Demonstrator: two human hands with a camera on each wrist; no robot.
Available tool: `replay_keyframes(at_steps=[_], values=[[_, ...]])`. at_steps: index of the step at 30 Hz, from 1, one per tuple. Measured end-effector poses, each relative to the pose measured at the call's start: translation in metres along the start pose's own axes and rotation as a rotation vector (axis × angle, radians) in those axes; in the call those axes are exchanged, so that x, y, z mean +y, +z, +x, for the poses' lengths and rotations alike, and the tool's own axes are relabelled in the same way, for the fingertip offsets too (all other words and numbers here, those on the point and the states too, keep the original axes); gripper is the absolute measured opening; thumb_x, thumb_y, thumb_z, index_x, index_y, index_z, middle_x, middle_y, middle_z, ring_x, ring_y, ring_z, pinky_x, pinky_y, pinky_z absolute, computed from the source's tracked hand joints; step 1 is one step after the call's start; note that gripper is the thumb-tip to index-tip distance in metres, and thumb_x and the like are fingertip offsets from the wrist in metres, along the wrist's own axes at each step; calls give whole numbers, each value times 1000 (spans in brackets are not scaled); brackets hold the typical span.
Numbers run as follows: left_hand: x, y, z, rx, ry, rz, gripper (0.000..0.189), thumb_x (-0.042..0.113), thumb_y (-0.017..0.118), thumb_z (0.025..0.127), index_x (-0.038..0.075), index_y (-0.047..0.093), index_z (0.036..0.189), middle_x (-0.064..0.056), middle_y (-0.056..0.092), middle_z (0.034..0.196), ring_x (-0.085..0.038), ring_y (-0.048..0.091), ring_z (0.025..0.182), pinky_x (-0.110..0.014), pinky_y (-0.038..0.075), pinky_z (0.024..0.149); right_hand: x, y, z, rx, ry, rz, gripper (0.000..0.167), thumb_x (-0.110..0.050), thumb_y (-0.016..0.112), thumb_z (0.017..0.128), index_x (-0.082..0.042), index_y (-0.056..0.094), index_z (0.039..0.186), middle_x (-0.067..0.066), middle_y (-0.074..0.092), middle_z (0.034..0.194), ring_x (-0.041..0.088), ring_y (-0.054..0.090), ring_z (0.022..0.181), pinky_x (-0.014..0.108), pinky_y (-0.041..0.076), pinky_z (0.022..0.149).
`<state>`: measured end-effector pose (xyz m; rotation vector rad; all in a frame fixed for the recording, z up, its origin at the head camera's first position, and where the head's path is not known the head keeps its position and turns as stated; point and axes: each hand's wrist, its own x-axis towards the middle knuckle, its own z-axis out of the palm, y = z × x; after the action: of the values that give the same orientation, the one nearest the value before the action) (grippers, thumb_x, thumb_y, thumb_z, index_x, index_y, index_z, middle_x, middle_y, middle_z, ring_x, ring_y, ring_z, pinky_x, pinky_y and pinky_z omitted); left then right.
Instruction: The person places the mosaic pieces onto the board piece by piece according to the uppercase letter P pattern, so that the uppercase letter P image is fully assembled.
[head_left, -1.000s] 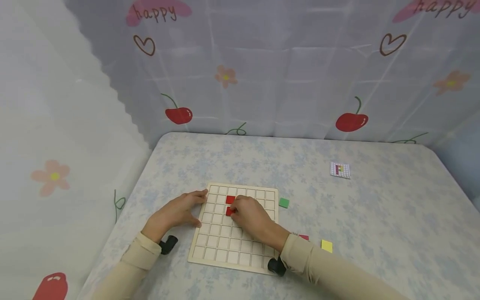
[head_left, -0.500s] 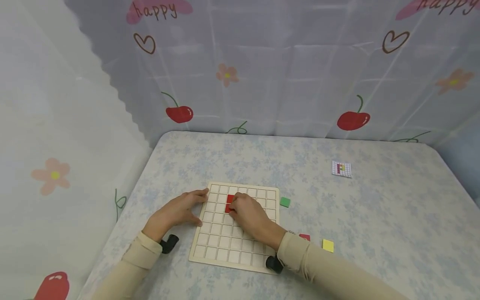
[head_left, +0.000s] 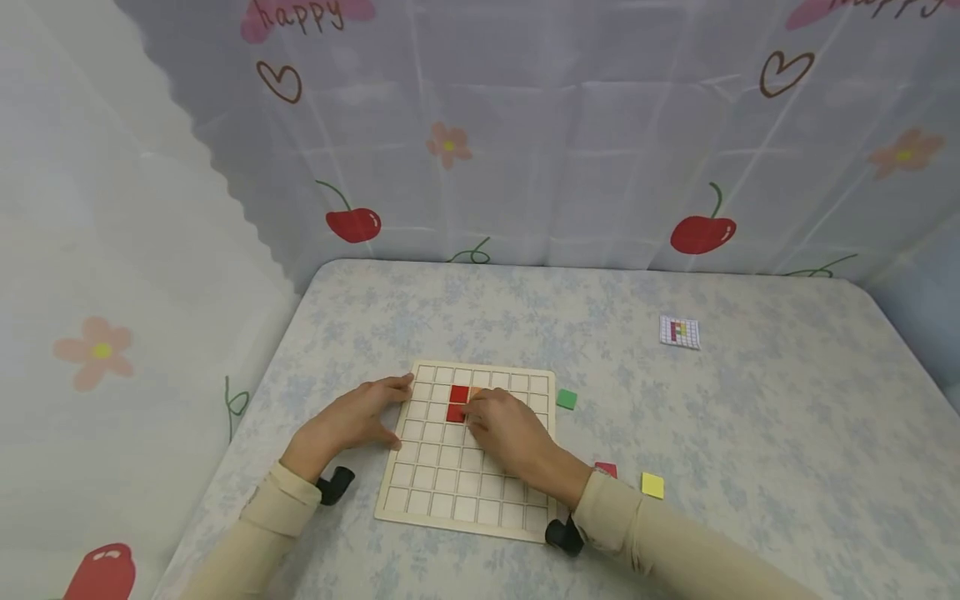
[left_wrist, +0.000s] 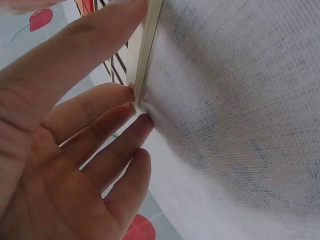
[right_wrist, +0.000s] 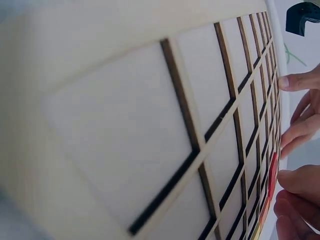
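Note:
A pale wooden grid board [head_left: 428,478] lies on the table. Two red tiles sit one behind the other in its cells, a far red tile [head_left: 459,393] and a near red tile [head_left: 455,412]. An orange tile [head_left: 476,390] shows partly beside the far one, mostly hidden by my right hand [head_left: 513,433]. That hand's fingers are curled, tips at the near red tile's right edge; I cannot tell whether they pinch it. With fingers spread and relaxed, my left hand [head_left: 352,423] rests thumb and fingertips along the board's left edge [left_wrist: 145,55].
Right of the board lie a green tile [head_left: 566,399], a yellow tile [head_left: 652,485] and a pinkish-red tile [head_left: 605,469] partly behind the right sleeve. Farther back is a small card [head_left: 679,332] printed with a coloured grid. A printed curtain [head_left: 555,167] hangs behind the table.
The near red tile has shifted slightly and lines up with the far one. My right hand has moved a little right, uncovering both red tiles and some orange. The left hand stays at the edge.

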<state>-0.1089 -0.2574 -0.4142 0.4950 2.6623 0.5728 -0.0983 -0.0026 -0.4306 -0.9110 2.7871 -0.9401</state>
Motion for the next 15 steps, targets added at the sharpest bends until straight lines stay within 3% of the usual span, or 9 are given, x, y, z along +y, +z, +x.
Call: replay_keyframes(at_steps=[6, 10, 15], values=[[1, 1, 2, 2, 15, 13, 77, 15, 88, 73, -6, 53, 138, -15, 32, 157, -39, 33, 141, -50, 39, 108, 13, -12, -24, 56, 28, 36, 21, -1, 71, 88, -8, 77, 107, 3, 71, 111, 22, 62, 108, 36, 54, 90], [1, 2, 1, 1, 18, 14, 78, 16, 87, 73, -5, 52, 139, -16, 32, 157, -40, 33, 141, -51, 39, 107, 26, -25, -44, 45, 29, -4, 21, -1, 72, 88, -7, 77, 108, 3, 72, 109, 21, 63, 106, 36, 54, 88], [0, 2, 0, -3, 5, 17, 78, 16, 87, 73, -5, 52, 139, -16, 31, 157, -40, 32, 141, -52, 39, 107, 45, -44, -72, 26, 99, -65, 22, -1, 75, 84, -7, 77, 106, 1, 72, 106, 19, 64, 103, 36, 56, 83]])
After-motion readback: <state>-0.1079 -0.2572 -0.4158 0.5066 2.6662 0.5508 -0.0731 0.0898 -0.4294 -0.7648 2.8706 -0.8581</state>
